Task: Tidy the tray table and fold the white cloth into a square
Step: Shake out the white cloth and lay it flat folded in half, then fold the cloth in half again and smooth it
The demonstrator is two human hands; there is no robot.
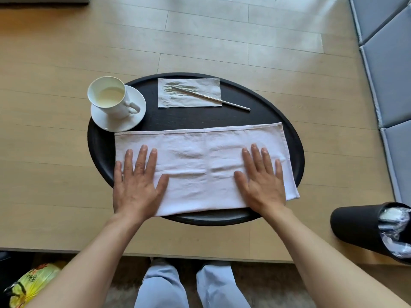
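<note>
A white cloth [200, 156], folded into a long rectangle, lies across the near half of the round black tray table [295, 152]. My left hand [136, 183] rests flat on the cloth's left end, fingers spread. My right hand [260, 181] lies flat on its right part, fingers spread too. Neither hand grips anything. At the tray's far left a white cup [109, 96] with pale liquid stands on a white saucer [115, 121]. At the far side a paper napkin [189, 93] lies flat, with a thin metal stick [213, 99] slanting across it.
A black bin [360, 227] with a plastic liner stands on the floor at the right. Grey-blue cushions [391, 63] fill the far right. A yellow bag [31, 283] sits at the lower left. My knees in light trousers [191, 285] are just below the tray.
</note>
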